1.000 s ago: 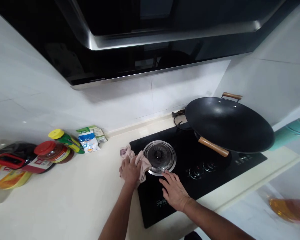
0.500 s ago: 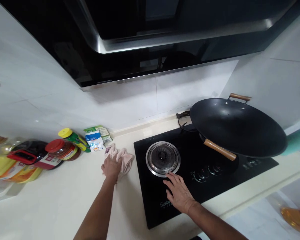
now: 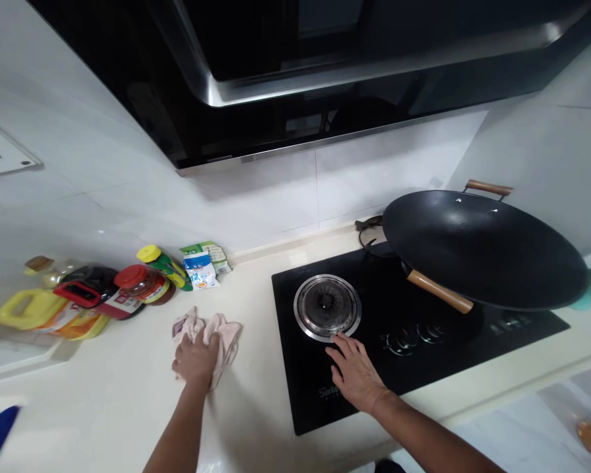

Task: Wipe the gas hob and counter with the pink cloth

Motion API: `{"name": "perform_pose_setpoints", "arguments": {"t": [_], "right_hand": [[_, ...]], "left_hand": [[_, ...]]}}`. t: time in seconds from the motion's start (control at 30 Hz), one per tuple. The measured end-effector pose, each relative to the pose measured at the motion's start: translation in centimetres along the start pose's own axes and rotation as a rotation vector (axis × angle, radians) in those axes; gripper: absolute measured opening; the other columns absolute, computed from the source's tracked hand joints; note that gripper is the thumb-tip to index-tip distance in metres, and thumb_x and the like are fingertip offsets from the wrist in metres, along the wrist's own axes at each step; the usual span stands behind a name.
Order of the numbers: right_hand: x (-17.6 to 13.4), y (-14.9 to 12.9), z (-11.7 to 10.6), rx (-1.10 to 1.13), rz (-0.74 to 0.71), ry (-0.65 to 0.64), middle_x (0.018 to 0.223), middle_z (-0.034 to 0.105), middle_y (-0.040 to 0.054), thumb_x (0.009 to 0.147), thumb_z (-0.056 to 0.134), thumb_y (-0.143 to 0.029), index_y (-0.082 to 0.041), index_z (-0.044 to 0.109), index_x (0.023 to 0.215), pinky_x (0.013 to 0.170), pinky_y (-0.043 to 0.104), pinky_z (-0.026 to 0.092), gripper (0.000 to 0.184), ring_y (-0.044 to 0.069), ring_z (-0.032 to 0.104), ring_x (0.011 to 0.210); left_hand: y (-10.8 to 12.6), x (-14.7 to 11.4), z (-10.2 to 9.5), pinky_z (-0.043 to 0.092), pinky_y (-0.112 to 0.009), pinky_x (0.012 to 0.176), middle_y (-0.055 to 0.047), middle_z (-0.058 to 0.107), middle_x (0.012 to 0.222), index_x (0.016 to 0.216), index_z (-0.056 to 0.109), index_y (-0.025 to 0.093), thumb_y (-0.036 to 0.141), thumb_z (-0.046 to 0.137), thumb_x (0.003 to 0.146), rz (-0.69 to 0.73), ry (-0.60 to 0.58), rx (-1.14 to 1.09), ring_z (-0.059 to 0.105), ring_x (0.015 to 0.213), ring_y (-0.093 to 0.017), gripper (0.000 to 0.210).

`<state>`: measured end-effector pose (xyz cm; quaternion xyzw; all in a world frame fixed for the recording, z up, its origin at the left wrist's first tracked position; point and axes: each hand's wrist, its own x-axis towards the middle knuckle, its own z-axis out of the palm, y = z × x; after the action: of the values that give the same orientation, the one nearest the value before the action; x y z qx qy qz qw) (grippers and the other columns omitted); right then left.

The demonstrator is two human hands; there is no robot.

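Observation:
My left hand [image 3: 196, 360] presses down on a crumpled pale pink cloth [image 3: 228, 336] on the white countertop, its fingers curled into the fabric. Over the black glass cooktop [image 3: 308, 414], my right hand [image 3: 355, 373] rests with fingers spread, holding nothing. Its fingertips are at the front rim of the left burner [image 3: 328, 307], a round one with a steel ring. To the right, a large black wok [image 3: 482, 253] with wooden handles sits tilted on the other burner.
Along the left wall stand a yellow oil jug [image 3: 27, 310], a dark bottle with a red cap [image 3: 113, 292], a red-lidded jar [image 3: 145, 286], a green bottle with yellow cap [image 3: 165, 266] and seasoning packets [image 3: 200, 268]. A black range hood [image 3: 256, 131] overhangs the cooktop.
My left hand has slid the cloth left and nearer to me, away from the packets and cooktop edge. My right hand stays by the burner. The view has shifted slightly left.

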<state>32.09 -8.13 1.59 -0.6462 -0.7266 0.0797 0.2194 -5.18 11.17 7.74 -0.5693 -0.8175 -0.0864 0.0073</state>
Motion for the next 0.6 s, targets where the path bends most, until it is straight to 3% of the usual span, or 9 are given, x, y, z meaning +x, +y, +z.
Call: {"name": "perform_pose_setpoints", "arguments": {"t": [0.1,0.23,0.33,0.4,0.47,0.6], "right_hand": [[-0.1,0.1,0.3,-0.009,-0.007,0.013,0.151,0.056,0.0091,0.097,0.055,-0.025,-0.024,0.067,0.135,0.122,0.049,0.031,0.040,0.029,0.041,0.148],[-0.2,0.3,0.6,-0.014,-0.017,0.042,0.150,0.057,0.0099,0.096,0.055,-0.022,-0.024,0.068,0.133,0.120,0.049,0.032,0.039,0.029,0.042,0.147],[-0.3,0.5,0.7,-0.017,-0.032,0.079,0.147,0.059,0.0103,0.095,0.055,-0.020,-0.023,0.069,0.130,0.119,0.048,0.034,0.038,0.029,0.044,0.145],[-0.4,0.5,0.7,-0.018,-0.044,0.105,0.146,0.060,0.0102,0.095,0.055,-0.019,-0.023,0.069,0.129,0.118,0.047,0.036,0.038,0.028,0.045,0.144],[-0.5,0.5,0.6,-0.020,-0.053,0.121,0.146,0.060,0.0101,0.095,0.054,-0.019,-0.023,0.070,0.129,0.117,0.047,0.037,0.038,0.028,0.045,0.144],[-0.5,0.3,0.7,-0.034,-0.057,0.123,0.145,0.061,0.0099,0.096,0.053,-0.020,-0.023,0.070,0.130,0.115,0.047,0.038,0.038,0.028,0.046,0.143]], "left_hand": [[3.3,-1.1,0.6,0.039,-0.069,0.105,-0.024,0.044,0.157,0.142,0.061,0.020,0.059,0.037,0.097,0.003,0.005,0.012,0.044,0.139,-0.046,0.064],[8.4,-5.3,2.4,0.037,-0.062,0.111,-0.017,0.044,0.161,0.140,0.063,0.028,0.053,0.047,0.097,0.204,0.006,-0.007,0.041,0.143,-0.038,0.053],[10.7,-9.1,3.3,0.036,-0.058,0.113,-0.013,0.044,0.162,0.141,0.063,0.032,0.045,0.048,0.099,0.329,0.021,-0.036,0.041,0.145,-0.035,0.047],[10.6,-11.4,3.3,0.037,-0.058,0.114,-0.013,0.045,0.162,0.142,0.064,0.031,0.039,0.048,0.100,0.376,0.035,-0.050,0.042,0.145,-0.035,0.046],[9.1,-13.6,3.0,0.037,-0.055,0.114,-0.013,0.048,0.160,0.141,0.065,0.031,0.035,0.050,0.099,0.429,0.038,-0.057,0.044,0.144,-0.035,0.045],[3.2,-18.0,2.7,0.040,-0.053,0.113,-0.011,0.054,0.155,0.138,0.067,0.034,0.027,0.057,0.094,0.614,0.090,-0.053,0.046,0.143,-0.035,0.046]]}}
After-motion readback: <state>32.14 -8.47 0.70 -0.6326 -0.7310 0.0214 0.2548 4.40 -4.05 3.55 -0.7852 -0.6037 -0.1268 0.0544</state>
